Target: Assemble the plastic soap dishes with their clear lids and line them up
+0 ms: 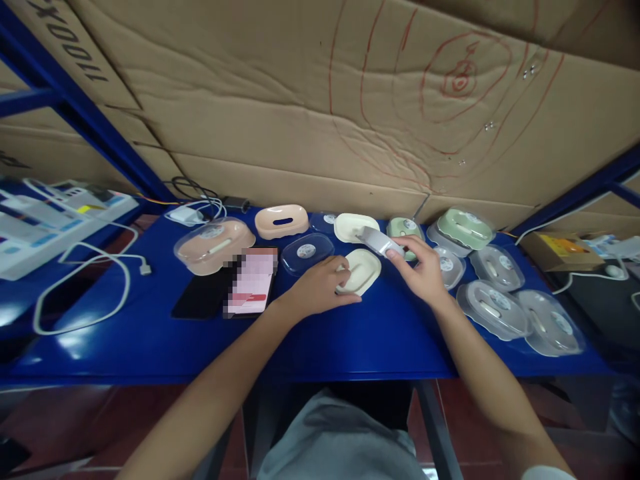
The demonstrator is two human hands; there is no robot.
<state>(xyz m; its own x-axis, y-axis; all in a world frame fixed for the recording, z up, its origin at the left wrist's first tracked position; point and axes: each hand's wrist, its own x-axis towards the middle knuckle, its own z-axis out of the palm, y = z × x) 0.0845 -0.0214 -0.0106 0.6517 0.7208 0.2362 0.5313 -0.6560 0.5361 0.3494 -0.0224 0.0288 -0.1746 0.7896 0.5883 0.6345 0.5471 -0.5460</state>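
One cream oval plastic dish lies nearer the back edge of the blue worktop, under the left hand's half-curled fingers, grip unclear. The right hand pinches a light-grey curved object.

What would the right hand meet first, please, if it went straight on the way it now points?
Beyond the grey piece it holds, the right hand would probably meet the rear cream dish first, though depth is unclear.

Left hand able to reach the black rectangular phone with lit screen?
Probably yes: nothing covers the phone and it lies close by, though the left hand would have to leave the cream oval plastic dish.
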